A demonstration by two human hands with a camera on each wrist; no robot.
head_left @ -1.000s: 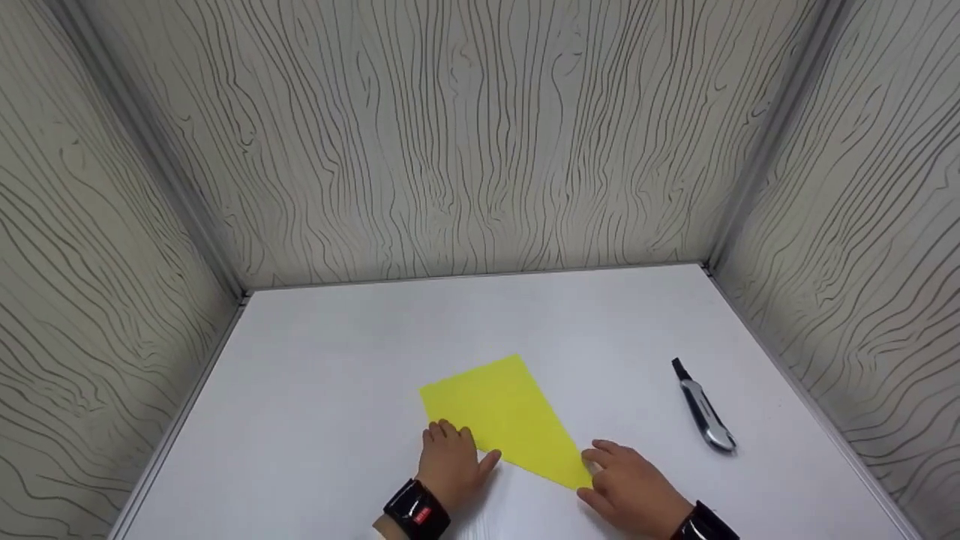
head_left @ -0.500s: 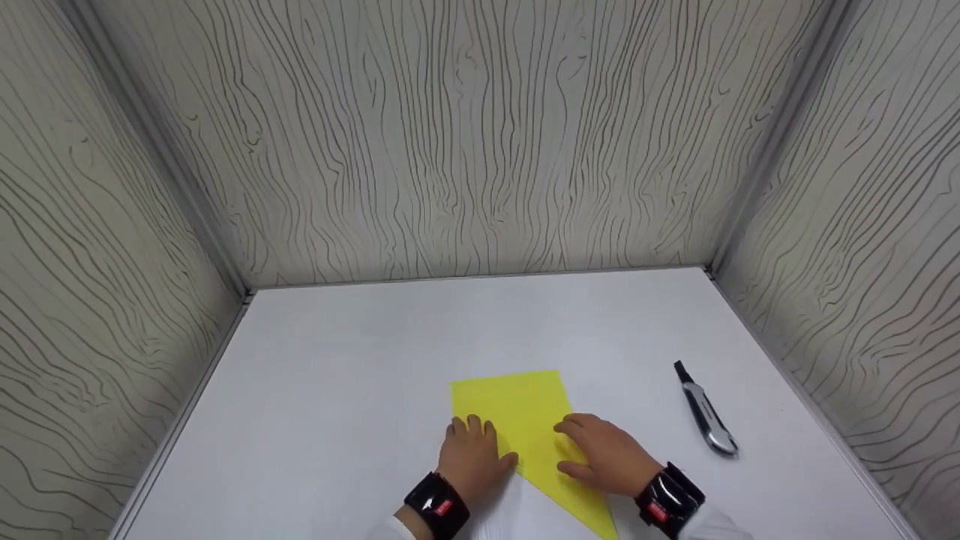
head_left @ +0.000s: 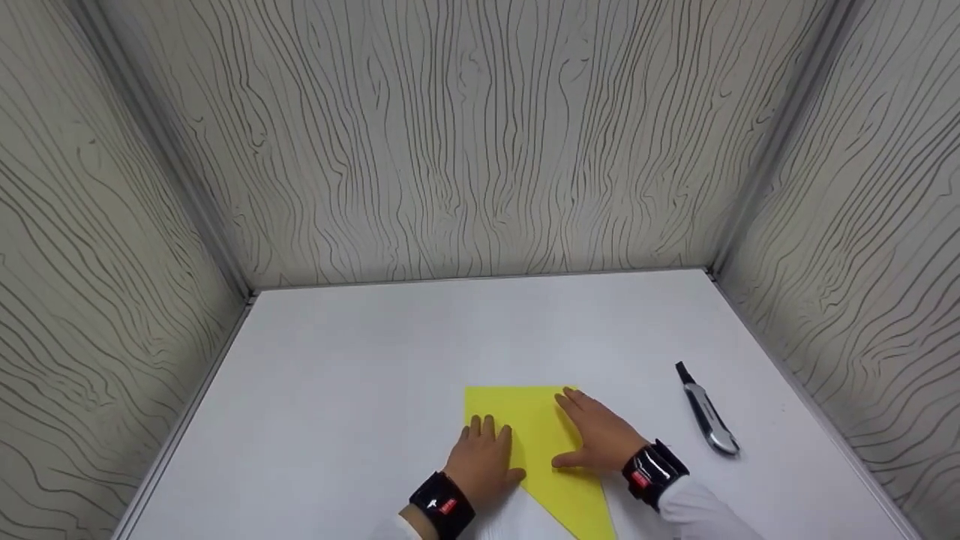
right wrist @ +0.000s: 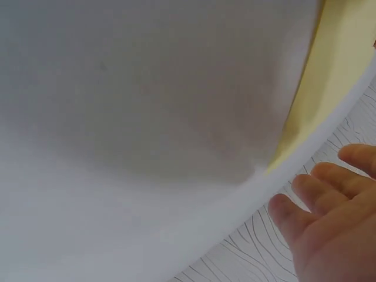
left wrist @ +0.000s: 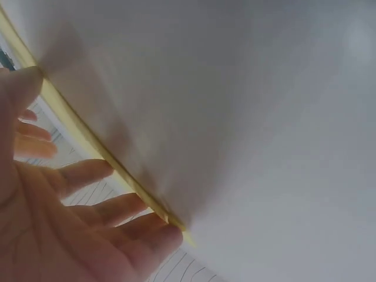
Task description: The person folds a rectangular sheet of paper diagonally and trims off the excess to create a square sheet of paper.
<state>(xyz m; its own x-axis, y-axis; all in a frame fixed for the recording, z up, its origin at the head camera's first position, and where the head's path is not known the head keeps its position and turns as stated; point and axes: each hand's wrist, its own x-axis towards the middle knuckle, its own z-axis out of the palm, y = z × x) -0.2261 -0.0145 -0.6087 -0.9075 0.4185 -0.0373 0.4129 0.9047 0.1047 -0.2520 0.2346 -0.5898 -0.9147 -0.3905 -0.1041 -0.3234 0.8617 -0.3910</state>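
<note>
Bright yellow paper (head_left: 540, 435) on white worktop (head_left: 360, 360), its near-left side slanted, turned straighter than one second ago, left hand (head_left: 482, 463) touching its left edge, right hand (head_left: 600, 436) now farther up, both grips loosely spread

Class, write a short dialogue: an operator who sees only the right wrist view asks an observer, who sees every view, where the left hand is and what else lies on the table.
Operator: My right wrist view doesn't show me the left hand. Where is it?
Observer: In the head view, it rests on the left part of the paper.
Operator: Does anything else lie on the table?
Observer: Yes, a knife lies to the right of the paper.
</note>
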